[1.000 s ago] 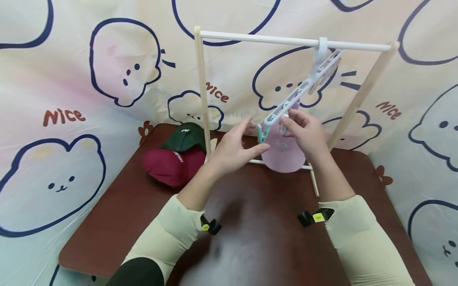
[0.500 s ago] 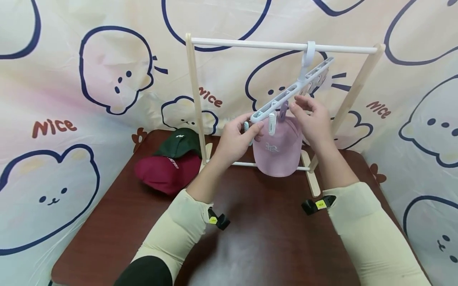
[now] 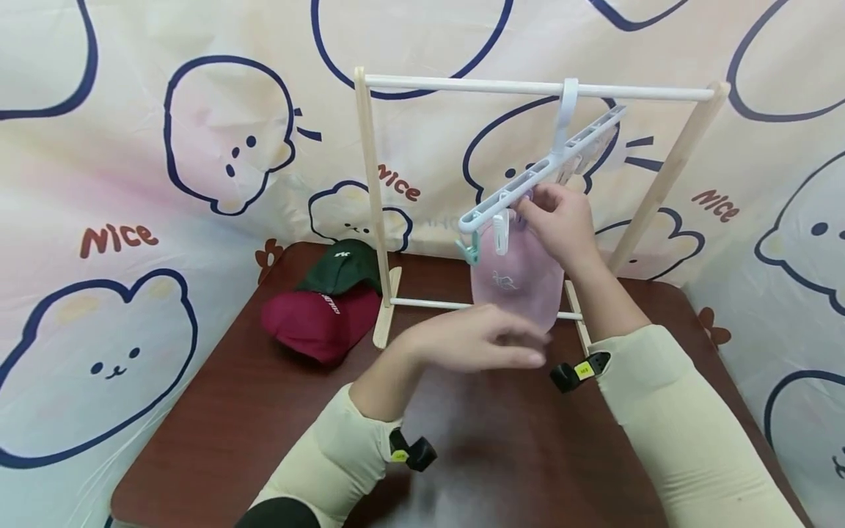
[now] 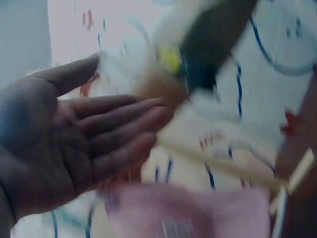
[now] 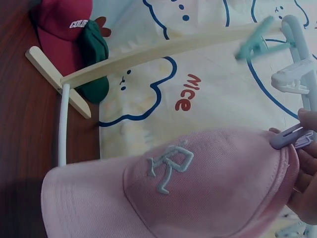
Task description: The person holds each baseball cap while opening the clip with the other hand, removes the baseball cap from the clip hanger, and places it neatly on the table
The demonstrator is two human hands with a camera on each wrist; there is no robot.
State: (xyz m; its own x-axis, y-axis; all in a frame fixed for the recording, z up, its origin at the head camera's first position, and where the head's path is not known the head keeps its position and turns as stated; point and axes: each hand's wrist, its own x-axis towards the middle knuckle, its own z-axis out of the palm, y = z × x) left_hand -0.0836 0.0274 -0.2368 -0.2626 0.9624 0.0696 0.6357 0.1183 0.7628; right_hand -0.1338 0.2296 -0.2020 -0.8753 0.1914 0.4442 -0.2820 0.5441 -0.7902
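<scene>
A pink cap [image 3: 511, 271] with a light embroidered emblem hangs from a white clip hanger [image 3: 541, 172]. A purple clothespin [image 5: 290, 136] bites the cap's edge in the right wrist view. My right hand [image 3: 561, 220] pinches this clothespin, thumb on its end and the other fingers behind the cap's edge. My left hand [image 3: 478, 339] is in front of the cap's lower part, blurred in the head view. Its fingers are extended with nothing in the palm in the left wrist view. A white clothespin [image 3: 501, 233] and a teal clothespin [image 3: 469, 249] dangle at the hanger's near end.
The hanger hooks over the top bar [image 3: 462, 84] of a wooden rack standing on a brown table [image 3: 218, 433]. Left of the rack, a green cap [image 3: 343, 265] leans on a maroon cap [image 3: 323, 323]. A cartoon-printed cloth surrounds the table.
My left hand has left the hanger's near end and dropped down and to the right, before the cap. The right hand has moved slightly left onto the purple clothespin.
</scene>
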